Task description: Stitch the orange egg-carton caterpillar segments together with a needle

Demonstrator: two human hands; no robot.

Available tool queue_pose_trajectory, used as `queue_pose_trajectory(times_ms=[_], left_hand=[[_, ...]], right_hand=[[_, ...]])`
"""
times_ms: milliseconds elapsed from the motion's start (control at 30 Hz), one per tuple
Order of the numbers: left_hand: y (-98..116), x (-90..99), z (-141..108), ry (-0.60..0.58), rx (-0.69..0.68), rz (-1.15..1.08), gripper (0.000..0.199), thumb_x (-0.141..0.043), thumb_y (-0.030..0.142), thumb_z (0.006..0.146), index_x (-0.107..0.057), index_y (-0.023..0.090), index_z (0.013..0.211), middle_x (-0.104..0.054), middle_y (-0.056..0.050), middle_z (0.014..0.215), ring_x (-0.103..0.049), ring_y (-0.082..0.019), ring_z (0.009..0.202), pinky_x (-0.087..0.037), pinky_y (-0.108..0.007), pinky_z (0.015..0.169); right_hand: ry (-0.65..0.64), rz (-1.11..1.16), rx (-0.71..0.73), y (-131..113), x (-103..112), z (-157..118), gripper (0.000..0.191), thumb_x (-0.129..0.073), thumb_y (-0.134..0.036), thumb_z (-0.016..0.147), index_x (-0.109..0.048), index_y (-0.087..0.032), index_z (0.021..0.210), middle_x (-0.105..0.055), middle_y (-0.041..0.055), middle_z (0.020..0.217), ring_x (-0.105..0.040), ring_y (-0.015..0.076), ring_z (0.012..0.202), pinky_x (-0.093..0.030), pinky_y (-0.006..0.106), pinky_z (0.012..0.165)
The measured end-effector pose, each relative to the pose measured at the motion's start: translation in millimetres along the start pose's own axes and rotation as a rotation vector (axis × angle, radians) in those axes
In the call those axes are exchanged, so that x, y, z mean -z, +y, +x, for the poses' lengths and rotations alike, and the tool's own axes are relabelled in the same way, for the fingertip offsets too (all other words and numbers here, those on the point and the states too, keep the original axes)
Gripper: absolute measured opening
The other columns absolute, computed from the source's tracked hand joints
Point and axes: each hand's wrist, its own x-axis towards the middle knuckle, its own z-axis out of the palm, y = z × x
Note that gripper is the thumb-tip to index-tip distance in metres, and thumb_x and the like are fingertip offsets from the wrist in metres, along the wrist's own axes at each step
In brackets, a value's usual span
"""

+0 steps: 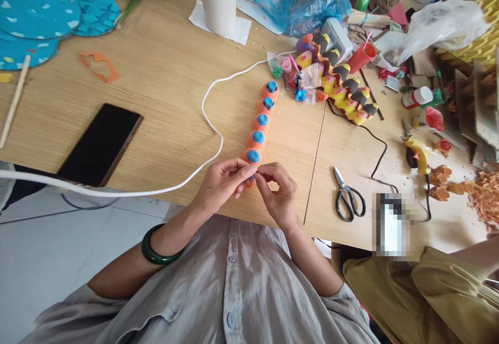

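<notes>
An orange strip of bumps (256,140), like a painted egg-carton row, lies on the table with a blue spot on each bump. The two farthest spots carry dark marks. My left hand (228,180) is closed over the strip's near end, thumb and forefinger pinched together. Against it, my right hand (278,190) is closed in a pinch too, fingertips meeting the left ones. Whatever sits between the fingertips is too small and hidden to name. Part of the nearest bump shows beneath the fingers.
A white cable (202,107) curves left of the strip. A phone (102,144) lies at left, scissors (346,196) at right. Painted egg-carton pieces (343,87), a glue gun (419,151) and craft clutter fill the right side. A white bottle (218,1) stands behind; another person sits at right.
</notes>
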Motion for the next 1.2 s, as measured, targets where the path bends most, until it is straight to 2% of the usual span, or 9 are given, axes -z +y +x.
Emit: queue_pose_trajectory(times_ms=[133, 233, 367, 467, 600, 733, 933, 1067, 1200], left_hand=[[-0.6, 0.7, 0.7, 0.009, 0.001, 0.005, 0.037, -0.081, 0.05, 0.088, -0.071, 0.017, 0.076, -0.061, 0.0, 0.063, -0.047, -0.007, 0.046, -0.037, -0.02, 0.04], [-0.1, 1.5, 0.7, 0.002, 0.003, 0.015, 0.035, -0.081, 0.05, 0.088, -0.072, 0.018, 0.077, -0.063, 0.0, 0.064, -0.048, -0.007, 0.047, -0.038, -0.02, 0.04], [1.2, 4.2, 0.6, 0.053, -0.058, 0.084, 0.03, -0.08, 0.044, 0.089, -0.072, 0.018, 0.077, -0.062, 0.001, 0.063, -0.048, -0.007, 0.046, -0.039, -0.02, 0.04], [1.6, 7.2, 1.8, 0.138, -0.127, 0.098, 0.024, -0.078, 0.038, 0.091, -0.074, 0.018, 0.08, -0.067, 0.0, 0.067, -0.053, -0.008, 0.049, -0.045, -0.02, 0.045], [1.7, 9.1, 2.9, 0.17, -0.148, 0.043, 0.02, -0.078, 0.038, 0.091, -0.078, 0.018, 0.089, -0.074, -0.002, 0.079, -0.06, -0.011, 0.057, -0.053, -0.023, 0.053], [-1.1, 10.9, 2.8, 0.187, -0.152, 0.047, 0.018, -0.077, 0.036, 0.091, -0.08, 0.018, 0.091, -0.073, -0.002, 0.078, -0.06, -0.011, 0.058, -0.051, -0.022, 0.053], [-12.9, 23.1, 3.9, 0.262, -0.141, 0.141, 0.01, -0.074, 0.027, 0.088, -0.079, 0.018, 0.089, -0.069, -0.001, 0.076, -0.053, -0.007, 0.051, -0.043, -0.019, 0.044], [-19.0, 29.0, 4.2, 0.274, -0.156, 0.2, 0.011, -0.072, 0.026, 0.088, -0.077, 0.017, 0.092, -0.069, -0.001, 0.075, -0.053, -0.007, 0.051, -0.043, -0.018, 0.044], [-20.5, 28.4, 4.6, 0.256, -0.175, 0.231, 0.014, -0.071, 0.028, 0.088, -0.076, 0.016, 0.092, -0.068, -0.001, 0.074, -0.053, -0.006, 0.05, -0.043, -0.017, 0.044]], right_hand=[[-0.007, -0.001, -0.021, -0.5, -1.1, -0.3, 0.008, -0.067, -0.025, 0.099, -0.073, -0.025, 0.105, -0.074, 0.0014, 0.089, -0.068, 0.013, 0.075, -0.059, 0.029, 0.065], [-0.002, 0.039, -0.056, -1.0, -2.3, -1.2, 0.005, -0.068, -0.025, 0.098, -0.073, -0.025, 0.097, -0.074, 0.0014, 0.085, -0.067, 0.0132, 0.074, -0.059, 0.03, 0.066], [0.025, 0.334, -0.306, -0.2, -1.8, 0.6, 0.014, -0.075, -0.036, 0.093, -0.074, -0.024, 0.088, -0.073, -0.0006, 0.079, -0.063, 0.0108, 0.059, -0.057, 0.027, 0.055], [0.066, 0.566, -0.513, 1.5, 0.0, 4.6, 0.019, -0.079, -0.042, 0.088, -0.077, -0.023, 0.091, -0.072, -0.0024, 0.075, -0.058, 0.0087, 0.052, -0.055, 0.025, 0.05], [0.056, 0.642, -0.634, 4.1, 0.1, 7.4, 0.024, -0.077, -0.045, 0.089, -0.08, -0.022, 0.094, -0.074, -0.0006, 0.079, -0.059, 0.0085, 0.056, -0.054, 0.025, 0.052], [0.069, 0.659, -0.659, 6.2, -1.8, 7.4, 0.026, -0.083, -0.044, 0.083, -0.079, -0.022, 0.096, -0.071, -0.0032, 0.074, -0.059, 0.0085, 0.055, -0.054, 0.025, 0.054], [0.109, 0.591, -0.636, 6.0, 1.4, 11.1, 0.042, -0.076, -0.054, 0.089, -0.071, -0.019, 0.067, -0.05, -0.0059, 0.053, -0.045, 0.0076, 0.049, -0.044, 0.022, 0.046], [0.123, 0.54, -0.623, 6.9, 3.0, 12.4, 0.034, -0.082, -0.052, 0.084, -0.073, -0.02, 0.077, -0.06, -0.0043, 0.064, -0.052, 0.0082, 0.053, -0.048, 0.024, 0.053], [0.099, 0.536, -0.625, 9.6, 1.4, 11.6, 0.042, -0.074, -0.056, 0.09, -0.07, -0.02, 0.069, -0.05, -0.0058, 0.054, -0.048, 0.0087, 0.048, -0.045, 0.025, 0.05]])
